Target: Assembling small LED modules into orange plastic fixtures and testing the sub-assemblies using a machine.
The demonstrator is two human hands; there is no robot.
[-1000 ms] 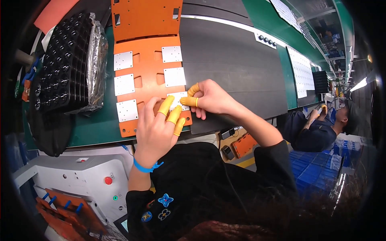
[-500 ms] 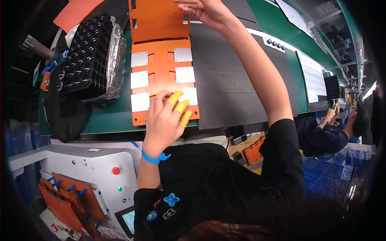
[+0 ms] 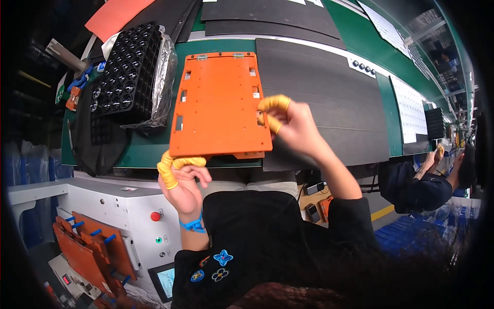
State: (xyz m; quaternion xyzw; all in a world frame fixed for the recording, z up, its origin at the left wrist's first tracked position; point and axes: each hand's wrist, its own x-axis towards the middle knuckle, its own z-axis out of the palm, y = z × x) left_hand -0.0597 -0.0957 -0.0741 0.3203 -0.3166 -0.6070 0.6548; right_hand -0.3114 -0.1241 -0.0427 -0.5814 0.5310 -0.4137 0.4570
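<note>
An orange hinged fixture (image 3: pixel 218 105) lies on the bench with its lid folded down and the hinges at the far edge. The white square plates in its base are hidden, except for pale bits in the lid's side cutouts. My left hand (image 3: pixel 184 193), in yellow finger cots and a blue wrist strap, closes on the lid's near left corner. Also wearing yellow cots, my right hand (image 3: pixel 298 129) holds the lid's right edge between thumb and finger.
To the left stands a black tray (image 3: pixel 128 72) of round lens-like parts in clear wrap. A black mat (image 3: pixel 329 108) lies right of the fixture, with a strip of four-less-detailed dark round parts (image 3: pixel 363 67) beyond. A grey machine (image 3: pixel 123 206) with buttons stands near left; a co-worker (image 3: pixel 417 180) is at right.
The fixture's raised lid has come down toward me over the white plates. My right hand has come nearer, and my left hand has moved from the plates to the near left corner.
</note>
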